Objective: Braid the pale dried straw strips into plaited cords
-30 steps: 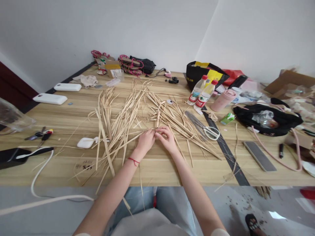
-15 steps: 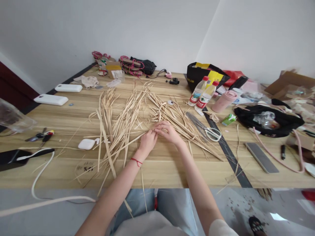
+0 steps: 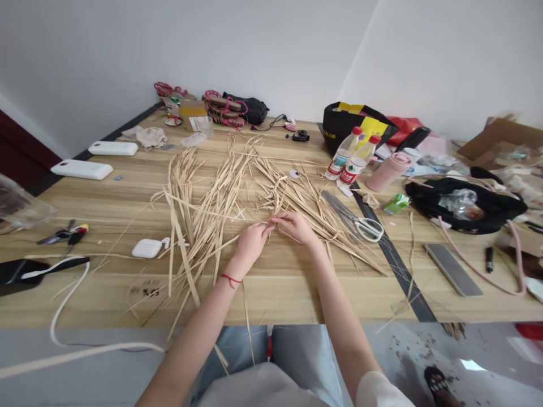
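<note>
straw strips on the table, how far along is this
Early, it seems. Done: no finished piece shows near the hands. In hand: the left hand and right hand pinch a few straw strips together at their fingertips. Left: most strips lie loose, fanned across the table, scissors idle beside them.

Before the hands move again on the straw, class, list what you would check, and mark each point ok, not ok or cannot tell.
1. Left hand and right hand meet on one straw strip: ok.
2. Both hands pinch it shut: ok.
3. How long the pinched strip is: cannot tell, it merges into the pile.
4. Scissors lie apart from the right hand, on its right: ok.
5. Loose straw pile kept together: not ok, it fans across the table and over the near edge.
6. Water bottles capped: ok, red caps on.
</note>
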